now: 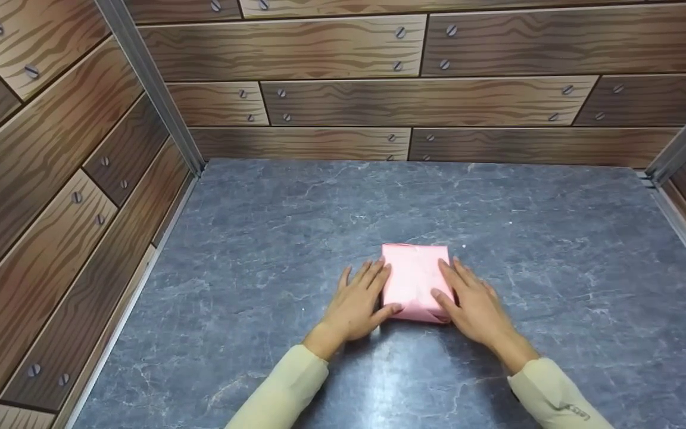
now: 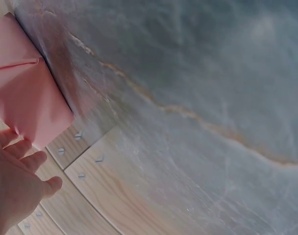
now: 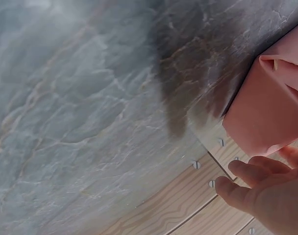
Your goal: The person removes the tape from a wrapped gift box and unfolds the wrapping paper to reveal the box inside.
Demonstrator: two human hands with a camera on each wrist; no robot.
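Observation:
A small square package (image 1: 414,275) wrapped in pink paper lies flat on the grey marbled tabletop. My left hand (image 1: 355,307) rests along its left side, fingers extended, the thumb at the near left corner. On the opposite side my right hand (image 1: 479,305) touches the top and right edge with outstretched fingers and thumb. Folded paper shows on one side of the package (image 2: 34,93) in the left wrist view. The right wrist view shows a folded end of the package (image 3: 266,107) with a slightly raised flap. Its underside is hidden.
The marbled tabletop (image 1: 271,238) spreads around the package. Wood-plank-patterned panels (image 1: 343,53) stand at the back and both sides, with grey metal posts (image 1: 155,89) in the corners. A few tiny white specks lie on the surface.

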